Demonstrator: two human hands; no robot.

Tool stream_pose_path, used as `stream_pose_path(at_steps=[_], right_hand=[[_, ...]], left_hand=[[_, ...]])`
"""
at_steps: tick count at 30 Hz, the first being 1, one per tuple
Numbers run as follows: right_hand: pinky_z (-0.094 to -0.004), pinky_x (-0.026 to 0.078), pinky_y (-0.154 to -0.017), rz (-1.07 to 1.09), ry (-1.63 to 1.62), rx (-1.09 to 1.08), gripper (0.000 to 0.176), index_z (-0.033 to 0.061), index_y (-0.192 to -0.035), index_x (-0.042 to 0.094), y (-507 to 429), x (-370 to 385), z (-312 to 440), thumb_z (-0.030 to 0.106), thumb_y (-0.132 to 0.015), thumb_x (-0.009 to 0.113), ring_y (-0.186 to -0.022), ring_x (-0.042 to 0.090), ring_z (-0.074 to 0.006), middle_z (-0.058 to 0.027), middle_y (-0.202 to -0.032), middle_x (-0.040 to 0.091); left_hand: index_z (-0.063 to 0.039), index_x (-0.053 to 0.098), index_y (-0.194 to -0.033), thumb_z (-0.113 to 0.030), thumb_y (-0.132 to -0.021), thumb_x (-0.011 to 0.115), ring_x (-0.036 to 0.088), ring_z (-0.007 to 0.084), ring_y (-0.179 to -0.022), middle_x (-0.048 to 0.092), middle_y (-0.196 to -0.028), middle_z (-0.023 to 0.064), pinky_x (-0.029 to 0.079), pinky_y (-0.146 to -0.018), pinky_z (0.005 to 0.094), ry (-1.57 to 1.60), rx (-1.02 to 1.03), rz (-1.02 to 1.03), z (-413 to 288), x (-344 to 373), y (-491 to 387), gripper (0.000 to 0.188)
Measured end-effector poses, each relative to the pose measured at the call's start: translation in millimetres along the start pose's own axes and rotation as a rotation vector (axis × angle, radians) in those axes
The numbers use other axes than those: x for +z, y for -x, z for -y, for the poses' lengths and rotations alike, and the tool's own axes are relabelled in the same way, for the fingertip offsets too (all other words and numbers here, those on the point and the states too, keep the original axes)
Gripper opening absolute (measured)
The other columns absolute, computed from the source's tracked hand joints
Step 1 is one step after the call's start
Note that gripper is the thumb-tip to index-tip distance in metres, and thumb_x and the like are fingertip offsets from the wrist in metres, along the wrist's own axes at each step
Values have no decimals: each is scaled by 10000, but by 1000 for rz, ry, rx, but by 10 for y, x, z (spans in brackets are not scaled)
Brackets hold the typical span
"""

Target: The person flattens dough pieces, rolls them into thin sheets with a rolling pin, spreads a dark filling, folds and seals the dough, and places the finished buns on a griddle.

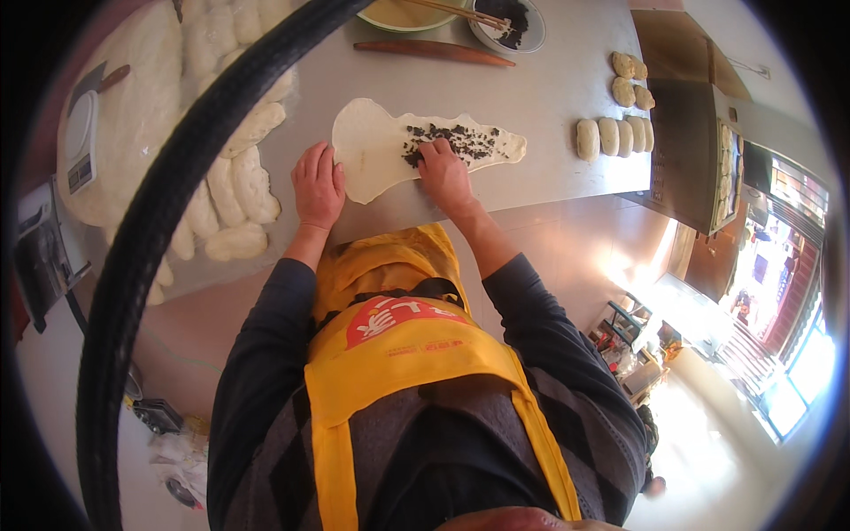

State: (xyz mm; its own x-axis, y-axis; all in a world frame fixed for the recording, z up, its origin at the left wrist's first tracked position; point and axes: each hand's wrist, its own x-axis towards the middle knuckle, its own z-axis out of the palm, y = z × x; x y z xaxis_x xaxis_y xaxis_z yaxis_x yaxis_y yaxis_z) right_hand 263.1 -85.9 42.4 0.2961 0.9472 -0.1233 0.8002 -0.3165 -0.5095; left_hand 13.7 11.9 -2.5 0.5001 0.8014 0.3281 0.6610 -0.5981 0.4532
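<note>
A thin, irregular sheet of rolled dough (365, 152) lies across the steel worktop. Dark crumbly filling (478, 138) is scattered over its middle and right part. My right hand (446, 176) is over the sheet's lower edge, fingers bunched at the filling; what lies under the fingertips is hidden. Resting palm down at the sheet's left end, my left hand (317, 186) holds nothing, with its thumb beside the dough edge. A tapered wooden rolling pin (435, 53) lies beyond the sheet. Behind it stands a white bowl (536, 30) with more dark filling and chopsticks (488, 18).
Several dough pieces (249, 186) and a large dough mass (143, 86) lie left, partly under plastic. A digital scale (82, 139) sits there. Shaped buns (588, 139) line the right edge near a metal oven (690, 152). A green-rimmed bowl (405, 28) is at the back.
</note>
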Motion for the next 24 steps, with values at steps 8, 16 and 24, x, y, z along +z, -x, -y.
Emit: stream_pose_path(at_steps=[8, 16, 24], right_hand=[[-504, 575, -842, -111, -134, 44, 211, 64, -1133, 697, 5, -266, -255, 54, -925, 663, -984, 685, -416, -175, -1104, 673], [-345, 583, -756, -79, -287, 119, 185, 16, -1118, 763, -56, -424, -684, 56, -941, 727, -838, 725, -213, -123, -971, 751], [-463, 592, -776, -389, -300, 139, 227, 48, -1089, 776, -1641, -1393, -961, 236, -978, 715, -867, 753, -368, -153, -931, 786]], left_hand=[[-40, 653, -1312, -208, -1005, 657, 560, 349, -1329, 604, -1437, 115, 433, -1110, 491, 3, 20, -7, 12, 8, -10, 350], [-28, 646, -1313, -196, -1012, 651, 553, 353, -1339, 603, -1445, 121, 427, -1116, 495, 12, 6, 16, -3, -3, -16, 345], [-34, 639, -1329, -187, -1011, 654, 554, 349, -1342, 607, -1443, 119, 425, -1117, 490, 5, 2, 23, -42, -37, -54, 353]])
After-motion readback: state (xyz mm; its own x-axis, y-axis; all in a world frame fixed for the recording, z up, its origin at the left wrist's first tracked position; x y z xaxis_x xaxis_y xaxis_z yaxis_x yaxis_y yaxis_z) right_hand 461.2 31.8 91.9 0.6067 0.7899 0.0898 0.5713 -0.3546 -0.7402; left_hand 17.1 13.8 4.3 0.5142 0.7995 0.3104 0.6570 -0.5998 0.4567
